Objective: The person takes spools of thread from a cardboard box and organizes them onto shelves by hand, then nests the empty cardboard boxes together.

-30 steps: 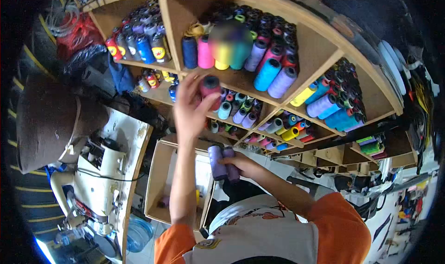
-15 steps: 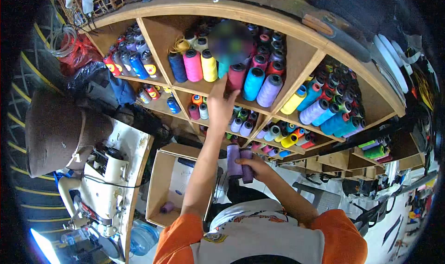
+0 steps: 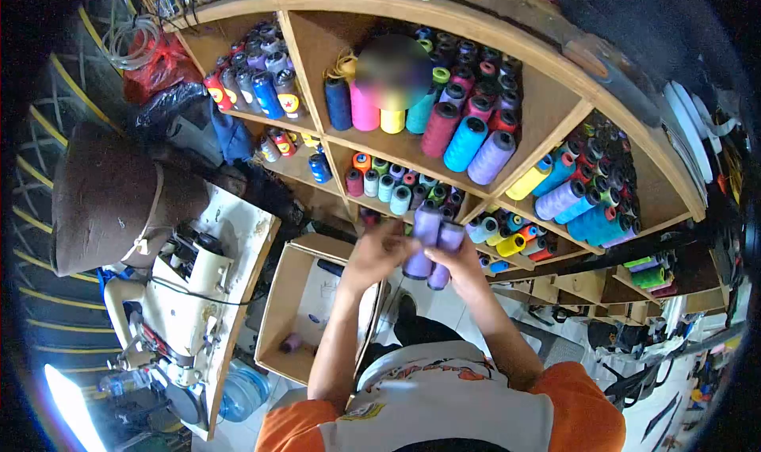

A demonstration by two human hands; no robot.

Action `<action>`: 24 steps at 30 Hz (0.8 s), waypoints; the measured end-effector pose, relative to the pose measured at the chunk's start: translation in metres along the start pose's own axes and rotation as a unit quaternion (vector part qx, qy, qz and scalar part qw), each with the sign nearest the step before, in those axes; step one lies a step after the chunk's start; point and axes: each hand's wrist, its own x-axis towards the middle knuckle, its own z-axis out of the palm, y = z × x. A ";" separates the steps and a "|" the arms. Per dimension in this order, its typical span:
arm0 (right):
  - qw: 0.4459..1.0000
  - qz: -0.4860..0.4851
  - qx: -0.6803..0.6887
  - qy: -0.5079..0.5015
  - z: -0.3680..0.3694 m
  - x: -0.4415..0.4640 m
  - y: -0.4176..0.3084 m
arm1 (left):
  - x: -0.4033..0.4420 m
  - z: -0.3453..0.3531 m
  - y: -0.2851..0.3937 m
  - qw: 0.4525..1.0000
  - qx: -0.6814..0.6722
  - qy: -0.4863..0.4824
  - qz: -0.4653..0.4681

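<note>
My right hand (image 3: 461,266) is closed around two purple thread spools, held upright side by side in front of the shelf. The left spool (image 3: 426,234) and the right spool (image 3: 450,238) have their lower ends below my fingers. Close to the left spool is my left hand (image 3: 374,255), its fingers smeared by motion, so I cannot tell whether it grips anything. On the upper shelf behind stand a dark red spool (image 3: 441,130), a bright blue spool (image 3: 466,144) and a lilac spool (image 3: 492,158).
The wooden shelf (image 3: 542,154) holds several rows of coloured spools. Below left is an open cardboard box (image 3: 273,313) with a small purple spool (image 3: 292,342) inside. A white sewing machine (image 3: 176,313) stands on a table (image 3: 252,234) at the left.
My left hand has come down from the dark red spool on the upper shelf to beside the purple spools. My right hand has lifted them slightly. The view has shifted a little.
</note>
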 end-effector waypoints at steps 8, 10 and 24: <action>0.994 -0.100 -0.032 0.031 0.018 0.031 -0.018 | 0.049 -0.017 0.024 0.992 -0.046 0.108 0.056; 0.995 -0.087 -0.023 0.045 0.010 0.031 -0.013 | 0.093 -0.016 0.014 0.970 0.084 0.182 0.138; 0.997 0.030 0.007 0.071 -0.010 -0.015 0.013 | 0.103 0.003 0.003 0.914 0.154 0.315 0.206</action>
